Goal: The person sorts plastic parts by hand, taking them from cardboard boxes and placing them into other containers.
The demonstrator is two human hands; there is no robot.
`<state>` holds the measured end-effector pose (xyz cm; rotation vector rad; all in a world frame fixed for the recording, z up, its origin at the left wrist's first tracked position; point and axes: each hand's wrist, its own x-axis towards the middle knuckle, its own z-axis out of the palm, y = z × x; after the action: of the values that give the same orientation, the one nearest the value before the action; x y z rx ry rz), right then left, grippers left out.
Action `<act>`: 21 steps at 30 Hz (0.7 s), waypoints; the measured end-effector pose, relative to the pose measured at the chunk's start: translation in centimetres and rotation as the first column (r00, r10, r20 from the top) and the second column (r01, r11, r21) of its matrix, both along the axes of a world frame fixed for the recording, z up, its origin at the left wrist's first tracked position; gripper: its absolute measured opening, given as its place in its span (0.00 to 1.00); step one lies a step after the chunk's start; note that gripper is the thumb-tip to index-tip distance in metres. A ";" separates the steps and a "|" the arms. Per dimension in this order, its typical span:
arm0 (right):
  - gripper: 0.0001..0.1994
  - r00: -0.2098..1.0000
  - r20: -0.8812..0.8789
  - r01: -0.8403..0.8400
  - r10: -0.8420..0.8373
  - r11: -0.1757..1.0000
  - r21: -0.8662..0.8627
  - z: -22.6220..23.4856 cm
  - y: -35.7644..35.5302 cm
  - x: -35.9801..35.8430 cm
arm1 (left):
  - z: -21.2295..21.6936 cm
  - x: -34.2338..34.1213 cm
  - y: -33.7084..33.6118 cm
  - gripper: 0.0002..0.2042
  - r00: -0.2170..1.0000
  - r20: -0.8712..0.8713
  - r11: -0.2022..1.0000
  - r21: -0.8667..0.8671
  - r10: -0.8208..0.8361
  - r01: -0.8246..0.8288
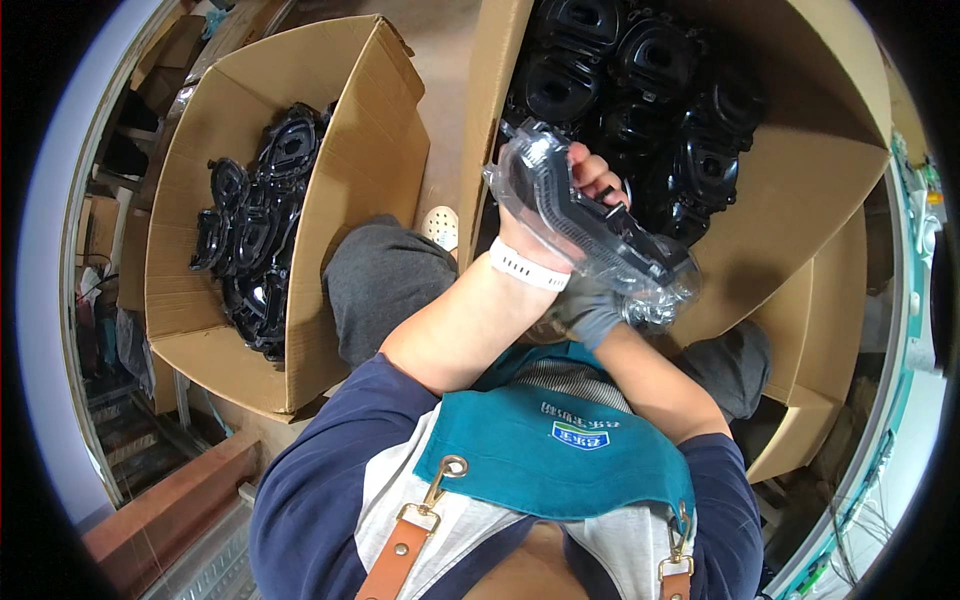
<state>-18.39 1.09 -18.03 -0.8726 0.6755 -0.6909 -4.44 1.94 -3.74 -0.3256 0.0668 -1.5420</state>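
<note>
A clear plastic lamp cover [540,200] with a black strip along it is held up in front of me, tilted down to the right. My left hand [597,175], with a white band at the wrist, is closed around it; its curled fingertips show past the far edge. Below the cover is my right hand [588,308] in a grey glove, close to the lower end. Its fingers are blurred and partly hidden, so their grip does not show. Shiny clear plastic [652,305] beside the glove may belong to the same cover or another one.
Ahead on the right, a large open cardboard box [800,190] contains several black lamp housings [655,60]. Another cardboard box [370,140] on the left holds more black housings [260,225]. My knees are between the boxes. A reddish-brown beam [170,490] lies at lower left.
</note>
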 end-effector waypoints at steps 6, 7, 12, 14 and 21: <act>0.36 0.568 -0.778 -0.626 0.268 0.755 -0.197 1.6 3.7 3.0 | 1.7 -0.4 2.6 0.16 0.999 -0.043 0.988 -0.153 -0.020 0.013; 0.37 0.439 -0.867 -0.711 0.237 0.682 -0.173 2.1 3.9 3.3 | 2.1 0.1 3.3 0.17 1.000 -0.010 0.987 -0.163 0.013 -0.014; 0.46 -0.110 -0.992 -0.903 0.064 0.411 0.126 3.2 4.2 3.6 | 10.4 10.3 12.1 0.24 -0.284 0.723 0.148 -0.470 0.630 -0.870; 0.44 -0.106 -0.994 -0.912 0.004 0.398 0.099 1.9 5.2 4.5 | 9.5 16.6 14.3 0.19 -0.690 0.702 -0.478 -0.552 0.175 -0.683; 0.42 -0.002 -0.997 -0.922 0.073 0.385 0.030 3.1 3.3 4.4 | 1.5 29.4 19.7 0.25 -0.263 0.175 0.190 -0.347 -0.949 -0.918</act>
<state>-13.98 4.38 -14.89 -2.2866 0.9640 0.6763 24.99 21.66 -2.25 2.6596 -0.4219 0.1925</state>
